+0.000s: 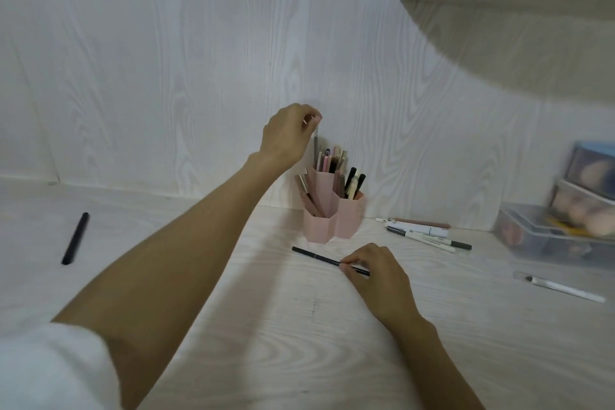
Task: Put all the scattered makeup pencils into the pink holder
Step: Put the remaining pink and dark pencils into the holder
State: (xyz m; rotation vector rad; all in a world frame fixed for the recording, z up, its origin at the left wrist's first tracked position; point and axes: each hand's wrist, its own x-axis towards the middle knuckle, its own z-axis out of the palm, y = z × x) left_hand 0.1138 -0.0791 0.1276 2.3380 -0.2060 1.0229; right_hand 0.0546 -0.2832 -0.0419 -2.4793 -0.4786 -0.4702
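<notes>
pink holder on pale wood-grain desk; left fingers pinch grey pencil, right fingers black pencil.

My left hand covers the top end of the grey pencil it pinches, and the pencil's lower end is lost among the pencils in the pink holder, so I cannot tell which compartment it is in. My right hand hides part of the black pencil. The plastic boxes at the right are blurred and cut by the edge; their contents are unclear. The shelf above runs out of view. Print on the white pens is too small to read.
</notes>
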